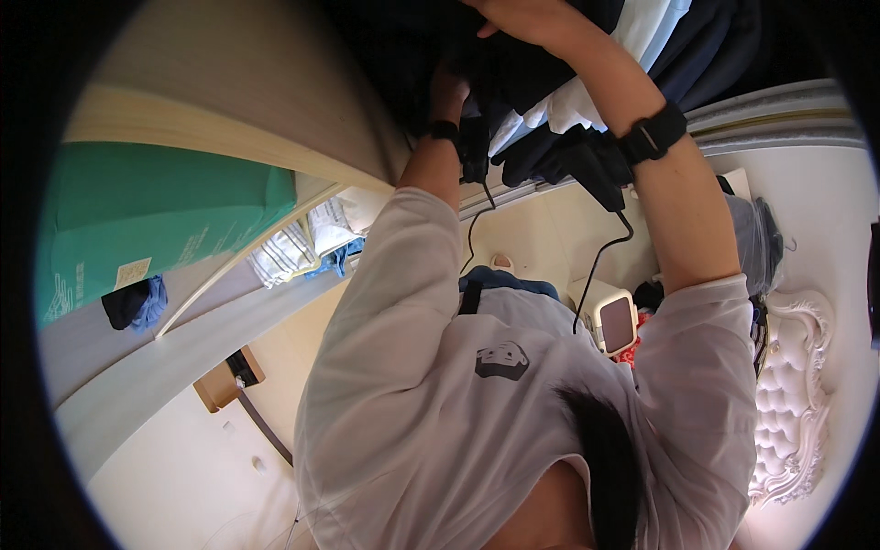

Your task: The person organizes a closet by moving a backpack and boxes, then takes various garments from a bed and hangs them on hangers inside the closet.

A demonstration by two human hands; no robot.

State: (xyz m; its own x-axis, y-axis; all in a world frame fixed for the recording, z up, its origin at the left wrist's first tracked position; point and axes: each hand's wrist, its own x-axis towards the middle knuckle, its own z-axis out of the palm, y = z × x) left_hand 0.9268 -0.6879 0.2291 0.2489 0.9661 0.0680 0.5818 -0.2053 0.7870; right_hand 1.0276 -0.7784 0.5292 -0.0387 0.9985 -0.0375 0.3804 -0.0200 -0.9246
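My left hand reaches in among dark hanging clothes at the top of the view. Its fingers are lost in shadow, so what it grips cannot be made out. Higher up and further right, my right hand lies against the same dark cloth, partly cut off by the upper picture edge, with one fingertip showing. White and light blue garments hang below my right forearm. Each wrist carries a black strap, and black devices with cables hang near them.
A pale wooden wardrobe panel stands on the left. Beside it are a green package and folded striped cloth on shelves. Sliding-door tracks run at right. A cream-coloured appliance and a tufted headboard are behind.
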